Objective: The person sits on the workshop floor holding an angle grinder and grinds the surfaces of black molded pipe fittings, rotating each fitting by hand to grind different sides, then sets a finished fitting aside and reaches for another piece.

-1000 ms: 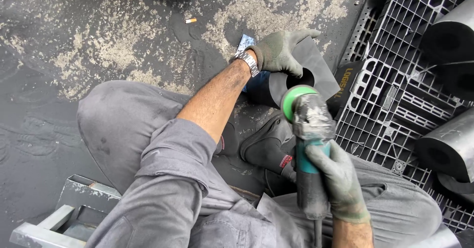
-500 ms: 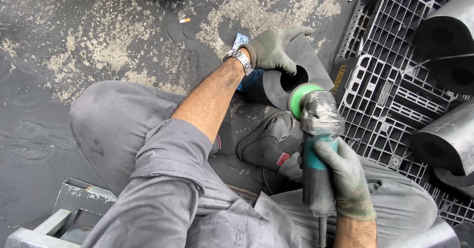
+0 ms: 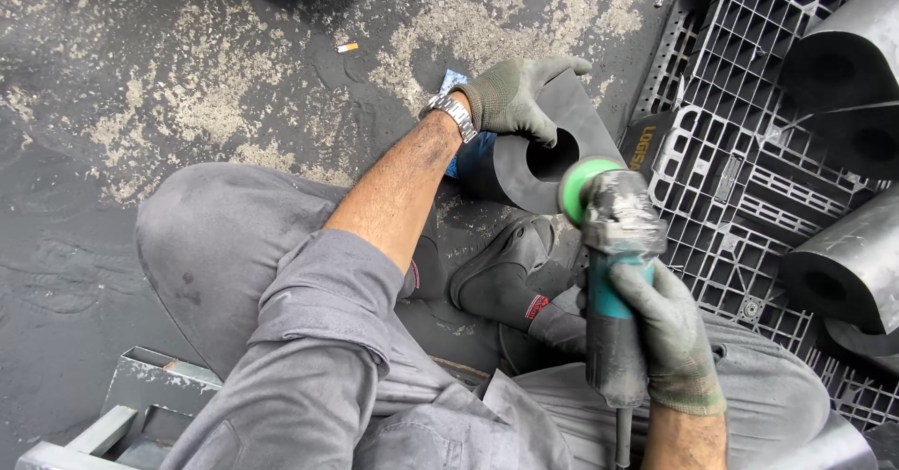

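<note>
My left hand point(image 3: 517, 95), in a grey glove with a metal wristwatch at the wrist, rests on top of a dark cylinder with a round bore point(image 3: 552, 156) and steadies it on the ground between my feet. My right hand point(image 3: 667, 334), also gloved, grips the teal body of an angle grinder point(image 3: 609, 255). The grinder's green-rimmed disc point(image 3: 579, 184) sits right at the cylinder's end face, beside the bore.
A black plastic grid pallet point(image 3: 749, 133) lies at right with more dark cylinders point(image 3: 843, 58) on it. My grey trouser legs and dark shoes point(image 3: 506, 278) fill the middle. A grey metal frame point(image 3: 131, 414) is at bottom left. The floor is stained concrete with a cigarette butt point(image 3: 347, 48).
The view has shifted slightly. The grinder has come a little closer to the cylinder's end face. My left hand stays on the cylinder.
</note>
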